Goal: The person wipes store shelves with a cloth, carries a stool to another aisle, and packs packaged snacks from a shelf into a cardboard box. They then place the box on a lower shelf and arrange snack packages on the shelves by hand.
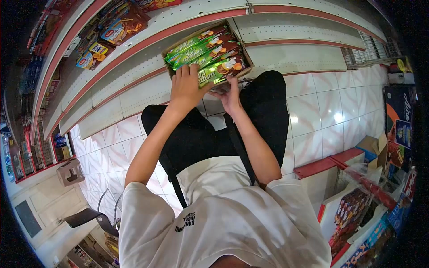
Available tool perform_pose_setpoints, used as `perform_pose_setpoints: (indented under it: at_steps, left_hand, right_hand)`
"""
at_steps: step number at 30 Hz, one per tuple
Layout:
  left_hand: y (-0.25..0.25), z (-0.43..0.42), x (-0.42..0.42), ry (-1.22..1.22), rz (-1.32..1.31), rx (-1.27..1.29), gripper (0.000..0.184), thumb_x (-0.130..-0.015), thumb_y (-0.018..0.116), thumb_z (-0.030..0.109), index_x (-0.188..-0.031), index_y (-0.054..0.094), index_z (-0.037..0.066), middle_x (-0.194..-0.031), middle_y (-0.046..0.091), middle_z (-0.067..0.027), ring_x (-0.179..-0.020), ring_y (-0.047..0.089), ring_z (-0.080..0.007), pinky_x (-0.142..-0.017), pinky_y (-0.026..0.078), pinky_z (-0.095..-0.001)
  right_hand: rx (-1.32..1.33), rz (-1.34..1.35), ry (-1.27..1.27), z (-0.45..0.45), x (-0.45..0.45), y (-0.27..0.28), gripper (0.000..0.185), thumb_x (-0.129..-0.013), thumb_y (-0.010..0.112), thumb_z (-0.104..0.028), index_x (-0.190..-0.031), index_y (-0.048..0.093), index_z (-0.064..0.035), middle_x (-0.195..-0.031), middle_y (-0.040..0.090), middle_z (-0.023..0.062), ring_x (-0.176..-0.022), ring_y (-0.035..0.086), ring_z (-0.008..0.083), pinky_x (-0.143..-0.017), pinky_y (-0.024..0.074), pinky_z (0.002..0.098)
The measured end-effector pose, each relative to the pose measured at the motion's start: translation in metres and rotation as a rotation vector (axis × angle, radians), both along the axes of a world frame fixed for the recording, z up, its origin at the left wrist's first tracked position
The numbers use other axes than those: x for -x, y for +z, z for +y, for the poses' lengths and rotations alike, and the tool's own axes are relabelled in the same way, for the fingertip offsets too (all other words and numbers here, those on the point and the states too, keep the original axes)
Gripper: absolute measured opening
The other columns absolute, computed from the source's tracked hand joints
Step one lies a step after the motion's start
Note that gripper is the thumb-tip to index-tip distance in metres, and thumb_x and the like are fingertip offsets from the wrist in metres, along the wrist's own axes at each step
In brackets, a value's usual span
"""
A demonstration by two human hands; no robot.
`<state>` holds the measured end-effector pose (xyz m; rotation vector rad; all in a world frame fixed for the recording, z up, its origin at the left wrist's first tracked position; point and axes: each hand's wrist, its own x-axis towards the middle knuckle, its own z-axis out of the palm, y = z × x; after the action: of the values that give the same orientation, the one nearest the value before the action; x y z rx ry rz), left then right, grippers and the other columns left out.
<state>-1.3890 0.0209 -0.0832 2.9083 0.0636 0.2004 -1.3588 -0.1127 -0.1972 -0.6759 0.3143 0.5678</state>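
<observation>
An open cardboard box (249, 61) of green "Sari Gandum" biscuit packets (190, 54) sits tilted at the lower shelf in front of my knees. My left hand (184, 89) is closed over the left end of the nearest biscuit packet (225, 69), its fingertips on top and its thumb along the near side. At the box's near edge, my right hand (230, 99) is closed with its thumb up against the rim. Its other fingers reach left below the edge and are partly hidden.
White shelves with red edging (304, 11) curve around the front. Snack packs (123, 29) stand on the upper left shelf. White tiled floor (321, 105) spreads on both sides of my legs. A black chair (85, 216) is behind left; an open carton (375, 147) and stocked shelves are at right.
</observation>
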Motion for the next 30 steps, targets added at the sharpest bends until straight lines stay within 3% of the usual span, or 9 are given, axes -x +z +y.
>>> perform_pose_setpoints:
  at_steps: [1,6,8,12,15,17,18,23,30]
  left_hand:
    - [0.002,0.001,-0.001,0.01,0.035,0.008,0.057,-0.073,0.071,0.041,-0.111,0.054,0.002,-0.107,0.052,-0.0184,-0.102,0.049,-0.0376,-0.086,0.04,-0.0446]
    - [0.012,0.014,-0.01,-0.001,0.16,0.073,0.059,-0.07,0.073,0.042,-0.107,0.053,0.001,-0.104,0.057,-0.0221,-0.1,0.053,-0.0398,-0.083,0.043,-0.0448]
    - [0.026,0.016,-0.015,0.016,0.349,0.235,0.054,-0.068,0.076,0.04,-0.1,0.052,0.002,-0.094,0.06,-0.0238,-0.091,0.058,-0.0408,-0.078,0.045,-0.0456]
    - [0.045,0.01,-0.015,0.0,0.402,0.222,0.046,-0.068,0.076,0.035,-0.092,0.049,0.006,-0.081,0.061,-0.019,-0.083,0.058,-0.0394,-0.071,0.046,-0.0454]
    - [0.05,0.01,-0.012,-0.004,0.357,0.19,0.043,-0.068,0.075,0.032,-0.092,0.049,0.008,-0.081,0.061,-0.0172,-0.084,0.057,-0.039,-0.07,0.045,-0.0465]
    - [0.046,0.013,-0.005,-0.074,0.113,0.066,0.041,-0.068,0.076,0.028,-0.094,0.05,0.009,-0.083,0.062,-0.0148,-0.086,0.057,-0.0362,-0.073,0.043,-0.0444]
    - [0.048,0.013,-0.001,-0.076,0.114,0.068,0.041,-0.068,0.076,0.028,-0.094,0.05,0.009,-0.083,0.062,-0.0148,-0.086,0.057,-0.0362,-0.073,0.043,-0.0444]
    - [0.052,0.015,0.011,-0.136,-0.042,-0.114,0.045,-0.07,0.074,0.022,-0.109,0.054,0.012,-0.096,0.058,-0.0087,-0.095,0.052,-0.0296,-0.079,0.04,-0.039]
    - [0.001,0.017,0.004,-0.133,-0.194,-0.022,0.044,-0.074,0.07,0.021,-0.114,0.057,0.009,-0.1,0.052,-0.0091,-0.092,0.049,-0.0293,-0.076,0.04,-0.0384]
  right_hand:
    - [0.026,-0.01,-0.009,0.0,0.001,0.003,0.06,-0.078,0.057,-0.04,-0.12,0.043,0.0004,-0.11,0.049,0.017,-0.1,0.051,0.0307,-0.088,0.0481,0.0541]
    - [0.013,-0.045,-0.007,0.001,0.003,0.0,0.062,-0.079,0.057,-0.04,-0.125,0.039,-0.0025,-0.115,0.048,0.0176,-0.104,0.051,0.0312,-0.088,0.0481,0.0535]
    - [-0.011,-0.051,-0.003,0.001,0.003,0.0,0.063,-0.08,0.057,-0.041,-0.126,0.038,-0.0031,-0.117,0.048,0.0178,-0.106,0.05,0.0314,-0.088,0.0481,0.0533]
    - [-0.025,-0.062,0.016,0.0,0.004,0.001,0.062,-0.08,0.057,-0.04,-0.127,0.037,-0.0046,-0.119,0.047,0.0171,-0.107,0.05,0.0298,-0.088,0.048,0.0531]
    - [-0.022,-0.061,0.014,-0.001,0.003,0.009,0.061,-0.08,0.057,-0.04,-0.127,0.038,-0.0053,-0.116,0.047,0.0157,-0.105,0.05,0.0281,-0.087,0.0485,0.0532]
    - [-0.01,-0.061,0.009,-0.001,0.003,0.01,0.061,-0.08,0.057,-0.039,-0.127,0.038,-0.0055,-0.114,0.047,0.015,-0.104,0.05,0.0274,-0.087,0.0489,0.0533]
    - [-0.003,-0.056,0.005,-0.001,0.003,0.01,0.06,-0.08,0.058,-0.039,-0.126,0.038,-0.0053,-0.113,0.047,0.0145,-0.103,0.05,0.0272,-0.086,0.0493,0.0535]
    - [0.022,-0.048,0.007,0.0,0.0,0.002,0.062,-0.08,0.058,-0.04,-0.126,0.038,-0.0035,-0.114,0.047,0.0147,-0.104,0.05,0.0281,-0.085,0.0502,0.0529]
    - [-0.01,-0.068,0.024,0.002,-0.001,-0.003,0.067,-0.079,0.057,-0.043,-0.126,0.038,-0.0002,-0.118,0.047,0.0167,-0.107,0.05,0.0299,-0.086,0.0493,0.0514]
